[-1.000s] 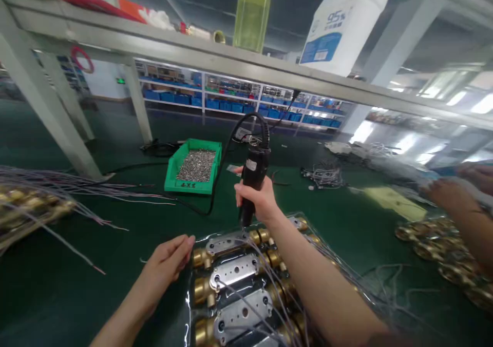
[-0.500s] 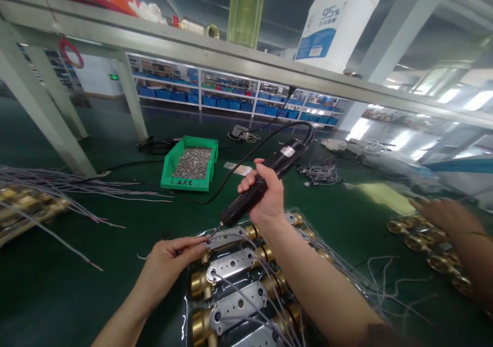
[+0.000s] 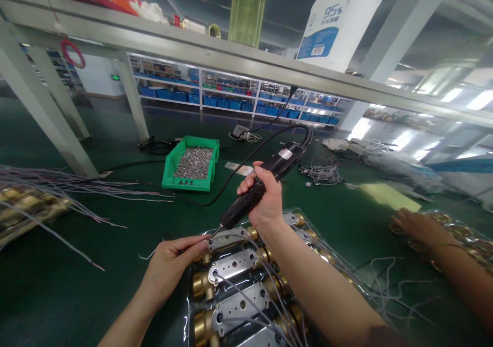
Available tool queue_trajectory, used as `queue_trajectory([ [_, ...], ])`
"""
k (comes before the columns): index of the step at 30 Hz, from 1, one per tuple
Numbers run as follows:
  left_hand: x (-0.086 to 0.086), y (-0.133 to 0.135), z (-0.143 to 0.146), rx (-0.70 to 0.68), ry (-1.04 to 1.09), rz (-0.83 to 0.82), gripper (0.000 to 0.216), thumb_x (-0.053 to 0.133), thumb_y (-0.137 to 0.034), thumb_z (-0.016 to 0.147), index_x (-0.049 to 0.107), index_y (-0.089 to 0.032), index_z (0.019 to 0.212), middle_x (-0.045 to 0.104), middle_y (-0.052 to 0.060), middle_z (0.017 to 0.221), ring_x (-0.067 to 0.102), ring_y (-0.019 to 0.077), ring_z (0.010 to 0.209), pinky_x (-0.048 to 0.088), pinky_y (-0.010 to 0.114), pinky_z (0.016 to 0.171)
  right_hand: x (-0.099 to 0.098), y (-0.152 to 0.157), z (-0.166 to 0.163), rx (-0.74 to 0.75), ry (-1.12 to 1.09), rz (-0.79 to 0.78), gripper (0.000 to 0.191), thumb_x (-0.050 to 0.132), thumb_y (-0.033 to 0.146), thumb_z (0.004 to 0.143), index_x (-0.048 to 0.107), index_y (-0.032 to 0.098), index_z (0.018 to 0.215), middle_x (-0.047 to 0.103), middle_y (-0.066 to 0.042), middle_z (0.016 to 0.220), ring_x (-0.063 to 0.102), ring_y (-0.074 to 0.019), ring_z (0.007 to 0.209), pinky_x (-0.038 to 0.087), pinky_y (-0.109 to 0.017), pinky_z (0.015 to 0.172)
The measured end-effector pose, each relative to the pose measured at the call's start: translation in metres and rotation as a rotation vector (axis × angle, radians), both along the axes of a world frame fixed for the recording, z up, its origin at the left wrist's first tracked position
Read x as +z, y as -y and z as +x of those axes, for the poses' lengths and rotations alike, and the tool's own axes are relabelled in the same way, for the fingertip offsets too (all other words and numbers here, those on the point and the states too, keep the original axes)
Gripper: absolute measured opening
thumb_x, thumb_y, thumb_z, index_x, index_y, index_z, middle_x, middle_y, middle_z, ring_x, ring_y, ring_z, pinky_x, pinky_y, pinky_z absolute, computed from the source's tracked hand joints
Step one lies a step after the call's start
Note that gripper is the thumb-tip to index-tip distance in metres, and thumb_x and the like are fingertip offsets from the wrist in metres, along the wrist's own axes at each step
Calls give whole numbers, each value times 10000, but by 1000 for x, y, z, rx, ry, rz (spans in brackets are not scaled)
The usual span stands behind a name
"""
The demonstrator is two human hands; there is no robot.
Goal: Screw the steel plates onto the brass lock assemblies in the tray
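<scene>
My right hand (image 3: 264,198) is wrapped round a black electric screwdriver (image 3: 265,185), tilted so its bit points down-left at the end of the topmost metal plate (image 3: 225,236). My left hand (image 3: 175,262) pinches something tiny at the bit's tip, beside that plate's left end. The plate belongs to a row of brass-fitted assemblies (image 3: 239,285) with thin wires, lying on a shiny sheet in front of me.
A green bin of screws (image 3: 192,165) sits further back on the dark green mat. Wired brass parts (image 3: 26,203) lie at the left. Another person's hand (image 3: 416,226) rests on brass parts at the right. A shelf frame (image 3: 215,57) with a white jug spans overhead.
The screwdriver went from upright to tilted, with its bit swung left to the plate's end. My left hand closed into a pinch at the tip. The other person's hand dropped onto the parts at the right.
</scene>
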State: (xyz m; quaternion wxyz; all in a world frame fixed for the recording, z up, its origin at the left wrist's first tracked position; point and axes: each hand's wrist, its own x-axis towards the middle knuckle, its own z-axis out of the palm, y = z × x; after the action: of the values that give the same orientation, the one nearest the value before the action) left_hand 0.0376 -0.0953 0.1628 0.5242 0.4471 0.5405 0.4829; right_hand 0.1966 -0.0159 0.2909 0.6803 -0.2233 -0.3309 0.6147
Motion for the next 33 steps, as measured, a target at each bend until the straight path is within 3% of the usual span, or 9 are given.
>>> queue_trajectory([
  [9, 2, 1, 2, -4, -12, 19, 637, 771, -652, 627, 714, -167, 1036, 670, 108, 1045, 623, 288, 974, 497, 343, 867, 0, 3, -2, -1, -3, -8, 423, 713, 323, 567, 481, 178, 889, 483, 74, 462, 444, -88, 423, 427, -193, 426],
  [16, -4, 3, 2, -98, -464, 317, 337, 561, -541, 838, 750, -282, 942, 693, 5, 960, 643, 218, 873, 490, 308, 788, -8, 7, -7, 2, 82, 91, 364, 696, 311, 639, 493, 169, 906, 490, 67, 464, 459, -105, 413, 425, -214, 429],
  [24, -5, -2, 1, 11, -231, 82, 472, 688, -605, 669, 748, -227, 945, 693, 48, 951, 634, 252, 907, 509, 323, 811, -6, 7, -6, -26, 93, 125, 358, 691, 304, 648, 492, 168, 913, 491, 67, 474, 457, -105, 419, 426, -215, 433],
  [33, -4, -1, 4, 19, -208, 67, 505, 685, -612, 641, 748, -212, 943, 693, 51, 963, 631, 269, 912, 517, 337, 801, -11, 7, -9, -17, 91, 104, 357, 686, 300, 657, 487, 171, 923, 499, 67, 475, 463, -108, 417, 423, -214, 430],
])
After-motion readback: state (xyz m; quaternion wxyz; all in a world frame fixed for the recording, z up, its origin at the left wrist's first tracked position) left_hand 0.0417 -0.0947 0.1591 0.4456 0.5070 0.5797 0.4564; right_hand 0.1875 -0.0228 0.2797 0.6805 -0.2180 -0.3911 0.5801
